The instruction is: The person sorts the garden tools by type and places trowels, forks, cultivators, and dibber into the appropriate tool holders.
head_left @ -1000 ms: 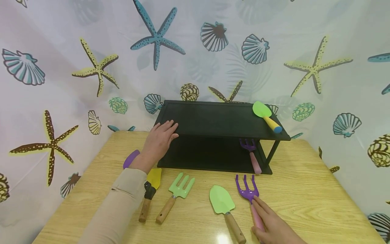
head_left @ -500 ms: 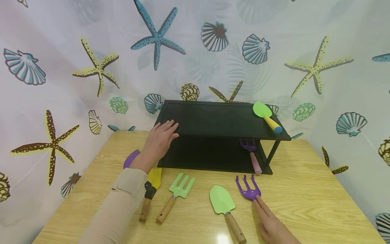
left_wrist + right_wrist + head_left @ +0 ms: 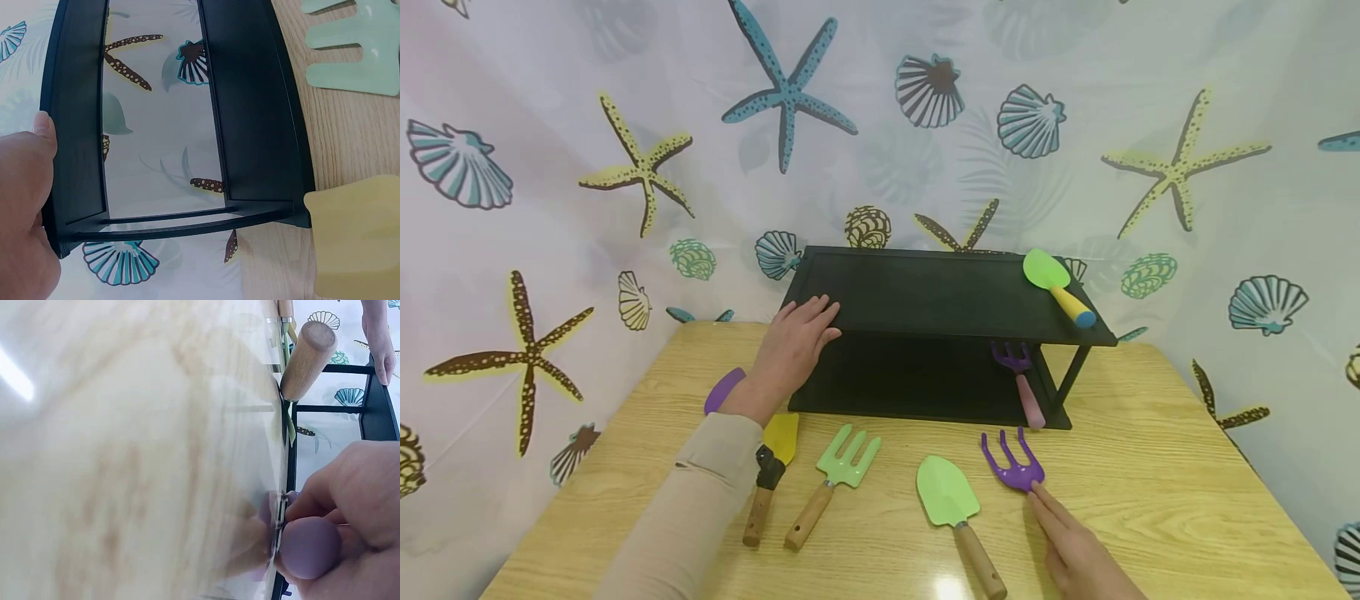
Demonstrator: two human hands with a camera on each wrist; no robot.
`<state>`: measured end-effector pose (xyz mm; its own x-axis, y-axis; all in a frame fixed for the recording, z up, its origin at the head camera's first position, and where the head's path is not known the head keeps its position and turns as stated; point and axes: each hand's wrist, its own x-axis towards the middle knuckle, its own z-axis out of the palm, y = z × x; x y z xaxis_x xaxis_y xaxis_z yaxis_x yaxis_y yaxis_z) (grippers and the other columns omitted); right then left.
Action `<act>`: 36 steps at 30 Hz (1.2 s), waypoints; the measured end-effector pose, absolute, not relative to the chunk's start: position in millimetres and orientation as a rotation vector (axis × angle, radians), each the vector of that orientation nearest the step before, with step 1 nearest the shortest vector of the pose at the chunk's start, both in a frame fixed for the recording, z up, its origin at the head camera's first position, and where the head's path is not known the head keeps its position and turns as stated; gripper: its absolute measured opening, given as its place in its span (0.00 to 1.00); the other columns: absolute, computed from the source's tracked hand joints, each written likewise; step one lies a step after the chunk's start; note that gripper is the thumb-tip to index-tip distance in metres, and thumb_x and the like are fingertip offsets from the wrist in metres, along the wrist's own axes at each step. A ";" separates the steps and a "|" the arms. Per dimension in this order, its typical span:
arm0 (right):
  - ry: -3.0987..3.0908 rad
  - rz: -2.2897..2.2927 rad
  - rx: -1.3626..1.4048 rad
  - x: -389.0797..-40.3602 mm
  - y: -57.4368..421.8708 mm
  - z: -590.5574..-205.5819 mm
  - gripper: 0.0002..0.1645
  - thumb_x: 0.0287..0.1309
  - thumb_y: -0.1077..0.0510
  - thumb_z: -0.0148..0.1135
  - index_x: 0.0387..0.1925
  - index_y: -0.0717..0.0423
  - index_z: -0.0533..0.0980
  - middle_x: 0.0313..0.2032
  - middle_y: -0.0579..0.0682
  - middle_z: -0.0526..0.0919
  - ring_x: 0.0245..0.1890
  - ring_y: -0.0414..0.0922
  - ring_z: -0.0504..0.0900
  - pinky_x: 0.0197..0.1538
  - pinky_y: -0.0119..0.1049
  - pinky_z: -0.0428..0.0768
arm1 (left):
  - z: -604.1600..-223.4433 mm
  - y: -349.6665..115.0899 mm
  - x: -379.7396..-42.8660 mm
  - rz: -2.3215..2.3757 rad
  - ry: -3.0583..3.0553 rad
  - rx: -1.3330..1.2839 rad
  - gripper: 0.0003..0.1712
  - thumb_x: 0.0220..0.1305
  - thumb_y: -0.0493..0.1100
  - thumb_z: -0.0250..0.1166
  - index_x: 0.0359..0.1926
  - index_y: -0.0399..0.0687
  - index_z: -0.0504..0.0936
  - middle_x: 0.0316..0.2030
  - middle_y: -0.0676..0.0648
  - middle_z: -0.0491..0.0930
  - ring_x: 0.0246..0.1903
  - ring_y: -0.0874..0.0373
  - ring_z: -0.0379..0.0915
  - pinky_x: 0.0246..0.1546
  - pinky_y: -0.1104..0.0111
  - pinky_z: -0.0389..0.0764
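**Purple hand rake: position and handling**

I read the purple hand rake (image 3: pixel 1013 467) as lying flat on the table (image 3: pixel 1150 467), directly in front of the black shelf (image 3: pixel 940 292), near its right post. The right hand (image 3: pixel 1078 550) covers the rake's pink handle, fingers curled round it (the right wrist view shows the handle end (image 3: pixel 309 547) enclosed). The left hand (image 3: pixel 793 342) lies flat, fingers straight, on the shelf's top left corner.

I judge the rake light and rigid: thin tines, smooth and possibly slippery handle. Grip mid-handle, clear of the tines. The green trowel (image 3: pixel 947 493) lies just left of the rake, in front of the shelf.
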<state>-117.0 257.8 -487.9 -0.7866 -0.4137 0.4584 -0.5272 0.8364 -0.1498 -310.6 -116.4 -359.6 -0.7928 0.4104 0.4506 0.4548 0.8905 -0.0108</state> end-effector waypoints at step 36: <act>-2.646 0.564 0.658 -163.0 244.3 -443.9 0.28 0.49 0.76 0.49 0.56 0.75 0.64 0.60 0.67 0.63 0.35 0.41 0.77 0.28 0.23 0.71 | -362.2 -117.7 -310.9 -0.148 -2.576 -0.633 0.28 0.65 0.54 0.48 0.63 0.51 0.64 0.63 0.46 0.64 0.64 0.52 0.57 0.66 0.55 0.55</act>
